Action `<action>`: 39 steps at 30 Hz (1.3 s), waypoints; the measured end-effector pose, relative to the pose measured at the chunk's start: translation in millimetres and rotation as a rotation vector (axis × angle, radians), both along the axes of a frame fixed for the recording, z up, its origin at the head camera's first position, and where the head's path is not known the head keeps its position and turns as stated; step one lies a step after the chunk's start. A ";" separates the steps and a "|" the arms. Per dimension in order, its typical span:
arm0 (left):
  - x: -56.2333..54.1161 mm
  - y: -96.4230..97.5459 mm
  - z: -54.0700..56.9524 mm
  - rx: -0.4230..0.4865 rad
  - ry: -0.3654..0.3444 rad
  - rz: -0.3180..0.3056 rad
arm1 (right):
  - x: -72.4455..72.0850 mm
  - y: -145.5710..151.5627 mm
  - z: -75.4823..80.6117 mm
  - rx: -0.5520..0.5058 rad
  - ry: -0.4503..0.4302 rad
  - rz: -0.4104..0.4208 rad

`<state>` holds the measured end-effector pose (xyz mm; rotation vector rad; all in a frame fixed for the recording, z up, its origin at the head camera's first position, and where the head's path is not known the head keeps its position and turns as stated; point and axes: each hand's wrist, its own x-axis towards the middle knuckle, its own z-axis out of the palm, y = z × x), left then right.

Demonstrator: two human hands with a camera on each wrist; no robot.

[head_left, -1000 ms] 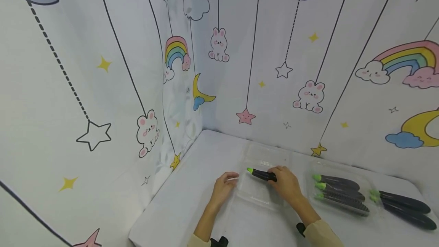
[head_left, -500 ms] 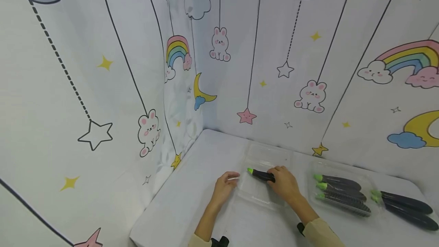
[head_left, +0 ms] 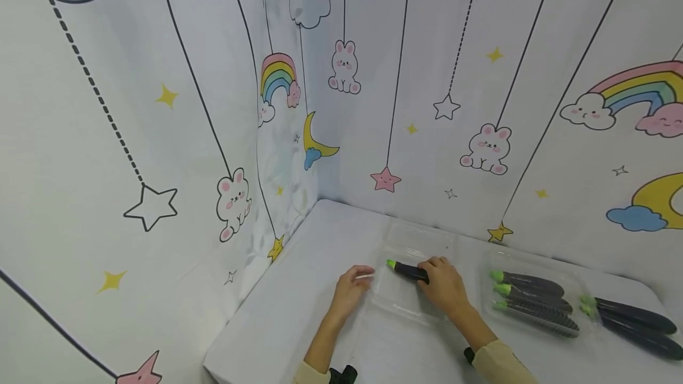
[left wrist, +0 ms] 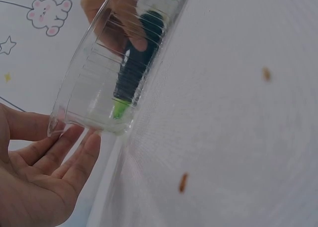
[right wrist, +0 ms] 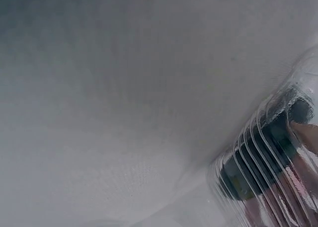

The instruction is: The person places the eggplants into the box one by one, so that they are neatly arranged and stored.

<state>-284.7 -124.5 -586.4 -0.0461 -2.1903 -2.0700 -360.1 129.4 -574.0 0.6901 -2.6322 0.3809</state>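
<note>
My right hand (head_left: 443, 283) grips the thick end of a dark eggplant (head_left: 408, 270) with a bright green stem end, which points left. The eggplant lies low inside a clear plastic clamshell box (head_left: 395, 307), whose lid (head_left: 418, 239) is folded back. Through the box's ribbed wall, the left wrist view shows the eggplant (left wrist: 131, 70) close to the bottom. My left hand (head_left: 349, 292) is at the box's left side. In the left wrist view its fingertips (left wrist: 92, 142) hold the corner, one digit over the rim and the others beneath.
To the right stands another clear plastic box (head_left: 488, 307) with three eggplants (head_left: 533, 301) in it. Two loose eggplants (head_left: 635, 325) lie beyond it on the white table (head_left: 288, 301). A printed white cloth wall (head_left: 416, 153) rises along the table's back and left edges.
The whole head view has shifted slightly right. Both hands, the eggplant and the boxes keep their places relative to one another.
</note>
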 end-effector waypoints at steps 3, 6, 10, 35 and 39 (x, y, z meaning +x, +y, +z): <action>-0.5 0.2 -1.1 -0.006 0.012 0.001 | 0.3 0.8 -0.4 0.000 0.008 -0.003; -0.5 0.4 -1.9 -0.009 0.018 0.004 | 0.3 1.6 -1.2 0.006 0.011 -0.005; -1.0 1.0 -1.8 -0.009 0.027 0.010 | 1.5 3.0 -1.3 0.010 0.010 -0.006; 2.2 -0.7 2.3 0.021 0.047 0.006 | 17.6 16.8 17.4 -0.100 0.022 0.004; 2.2 0.4 1.9 0.025 0.039 0.007 | 20.7 22.8 23.5 -0.116 0.054 0.025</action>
